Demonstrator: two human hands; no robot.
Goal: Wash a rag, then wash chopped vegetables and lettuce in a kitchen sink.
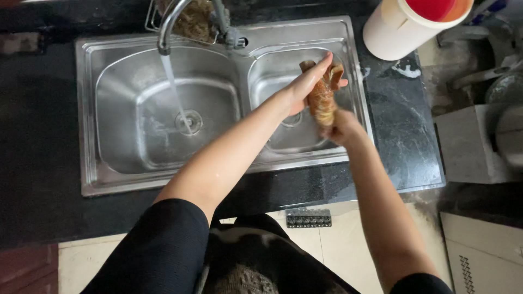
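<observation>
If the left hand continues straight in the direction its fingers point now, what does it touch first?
The left hand points up and to the right, lying against the brown husked piece. Beyond it, probably the sink's far rim, then the cream jug; depth is unclear.

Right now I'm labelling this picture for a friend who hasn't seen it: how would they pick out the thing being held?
Find the steel double-basin sink. Over its smaller basin, the left hand and right hand grip a brownish-orange, bumpy elongated lump. It is the only orange-brown thing over the grey basins.
</observation>
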